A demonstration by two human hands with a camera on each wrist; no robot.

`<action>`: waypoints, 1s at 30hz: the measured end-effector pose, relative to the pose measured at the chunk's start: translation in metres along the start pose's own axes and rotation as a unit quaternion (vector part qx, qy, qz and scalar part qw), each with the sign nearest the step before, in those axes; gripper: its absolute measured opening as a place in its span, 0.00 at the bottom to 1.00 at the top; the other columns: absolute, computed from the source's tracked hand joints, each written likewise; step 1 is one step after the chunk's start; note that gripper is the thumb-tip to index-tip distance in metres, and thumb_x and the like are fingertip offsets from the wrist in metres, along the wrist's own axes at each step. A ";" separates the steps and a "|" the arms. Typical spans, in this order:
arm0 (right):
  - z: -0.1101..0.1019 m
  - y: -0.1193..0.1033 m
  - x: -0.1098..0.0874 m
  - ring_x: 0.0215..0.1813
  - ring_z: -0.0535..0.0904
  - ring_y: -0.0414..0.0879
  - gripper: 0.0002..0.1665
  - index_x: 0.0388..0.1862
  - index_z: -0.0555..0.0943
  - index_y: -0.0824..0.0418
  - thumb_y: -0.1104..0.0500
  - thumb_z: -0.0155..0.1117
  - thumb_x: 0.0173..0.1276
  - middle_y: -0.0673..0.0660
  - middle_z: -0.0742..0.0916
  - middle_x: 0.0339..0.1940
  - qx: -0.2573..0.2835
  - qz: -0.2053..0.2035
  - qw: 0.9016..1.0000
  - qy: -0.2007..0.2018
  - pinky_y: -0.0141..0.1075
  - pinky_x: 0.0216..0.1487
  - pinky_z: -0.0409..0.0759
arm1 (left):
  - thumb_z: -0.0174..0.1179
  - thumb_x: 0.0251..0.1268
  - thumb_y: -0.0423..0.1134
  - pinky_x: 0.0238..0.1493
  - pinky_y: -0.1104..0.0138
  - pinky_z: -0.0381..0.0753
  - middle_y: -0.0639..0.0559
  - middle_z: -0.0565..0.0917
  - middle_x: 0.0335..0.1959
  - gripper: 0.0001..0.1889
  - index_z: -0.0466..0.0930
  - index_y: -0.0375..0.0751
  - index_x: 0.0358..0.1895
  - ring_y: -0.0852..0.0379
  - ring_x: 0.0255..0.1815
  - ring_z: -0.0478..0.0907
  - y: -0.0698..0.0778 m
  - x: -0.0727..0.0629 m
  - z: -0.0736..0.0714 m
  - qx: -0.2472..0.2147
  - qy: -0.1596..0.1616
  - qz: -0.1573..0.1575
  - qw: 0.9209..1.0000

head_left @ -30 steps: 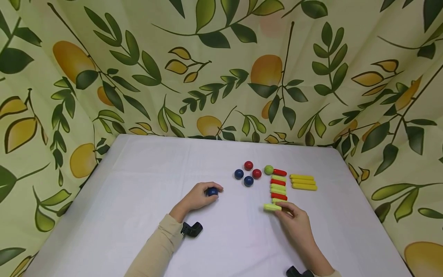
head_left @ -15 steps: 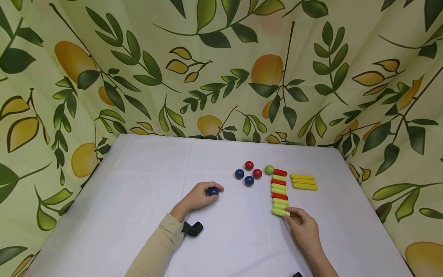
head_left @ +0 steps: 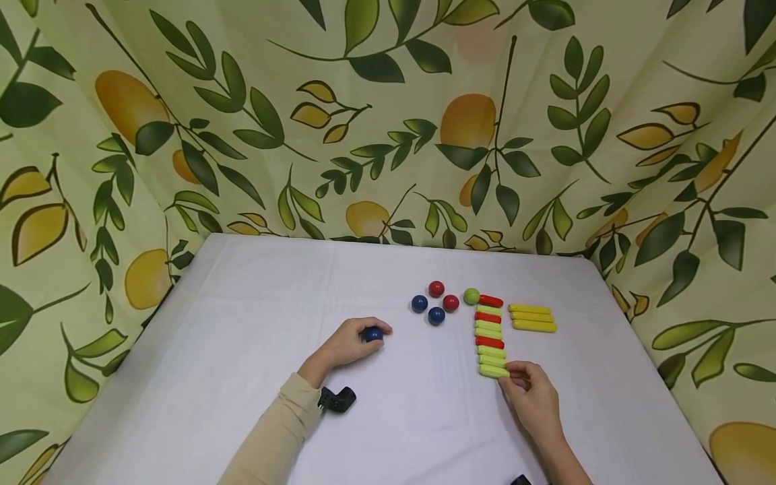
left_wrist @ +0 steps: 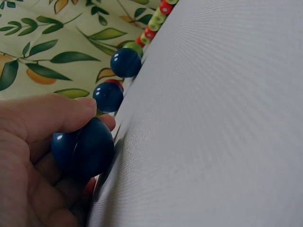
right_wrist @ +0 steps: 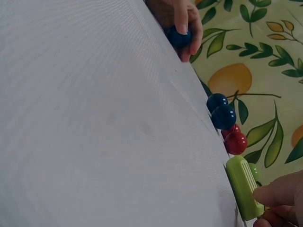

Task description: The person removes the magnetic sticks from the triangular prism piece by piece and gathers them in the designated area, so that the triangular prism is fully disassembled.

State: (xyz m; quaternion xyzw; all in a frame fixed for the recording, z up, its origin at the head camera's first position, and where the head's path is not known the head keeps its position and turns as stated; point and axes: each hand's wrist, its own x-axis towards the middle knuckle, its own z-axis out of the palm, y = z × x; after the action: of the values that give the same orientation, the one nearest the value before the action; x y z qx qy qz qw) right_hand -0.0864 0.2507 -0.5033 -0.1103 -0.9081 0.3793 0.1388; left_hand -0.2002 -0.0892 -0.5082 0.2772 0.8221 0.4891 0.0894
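My left hand [head_left: 345,345] rests on the table with thumb and fingers curled round a dark blue ball [left_wrist: 85,151], which shows a seam in the left wrist view. At the right, my right hand [head_left: 535,397] pinches the right end of a light green ribbed stick [right_wrist: 243,184] between thumb and fingers. That stick lies at the near end of a column of light green sticks and red sticks [head_left: 489,342], parallel to the others and right against its neighbour. A green ball [head_left: 471,296] sits beside the far red stick.
Two more blue balls [head_left: 436,316] and two red balls [head_left: 450,304] are grouped left of the column. To its right, three yellow sticks [head_left: 533,318] lie side by side. The white tablecloth [head_left: 254,296] reaches back to a leaf-patterned curtain [head_left: 376,148].
My right hand has moved right and toward the near side, bringing the green stick from over the table down to the column's near end. The left hand stays on its ball.
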 end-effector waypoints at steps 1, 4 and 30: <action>0.000 0.000 0.000 0.41 0.79 0.46 0.17 0.45 0.78 0.69 0.69 0.69 0.56 0.61 0.81 0.42 0.000 -0.001 1.000 0.003 0.11 0.38 0.71 | 0.62 0.61 0.35 0.62 0.57 0.73 0.55 0.84 0.49 0.13 0.82 0.47 0.49 0.54 0.57 0.76 0.000 0.000 0.000 -0.001 0.001 0.000 1.000; -0.001 -0.002 0.000 0.45 0.78 0.50 0.19 0.47 0.77 0.68 0.69 0.68 0.56 0.60 0.80 0.43 0.003 0.000 1.000 0.012 0.07 0.41 0.66 | 0.63 0.61 0.35 0.62 0.55 0.72 0.52 0.84 0.50 0.13 0.82 0.45 0.50 0.53 0.57 0.76 0.001 0.000 0.001 -0.006 0.005 0.000 1.000; 0.039 -0.050 -0.016 0.60 0.77 0.50 0.25 0.56 0.76 0.62 0.62 0.69 0.59 0.57 0.82 0.56 0.198 -0.059 0.940 -0.270 0.33 0.61 0.76 | 0.63 0.61 0.37 0.66 0.52 0.68 0.49 0.81 0.56 0.16 0.81 0.44 0.53 0.49 0.63 0.71 0.011 0.022 -0.002 0.003 0.010 -0.060 0.998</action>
State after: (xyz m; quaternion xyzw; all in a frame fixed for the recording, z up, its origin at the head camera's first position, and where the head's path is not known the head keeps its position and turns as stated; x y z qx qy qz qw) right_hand -0.0892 0.1855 -0.4968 0.0799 -0.8230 0.5580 -0.0704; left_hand -0.2149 -0.0749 -0.4952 0.2232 0.8397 0.4828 0.1095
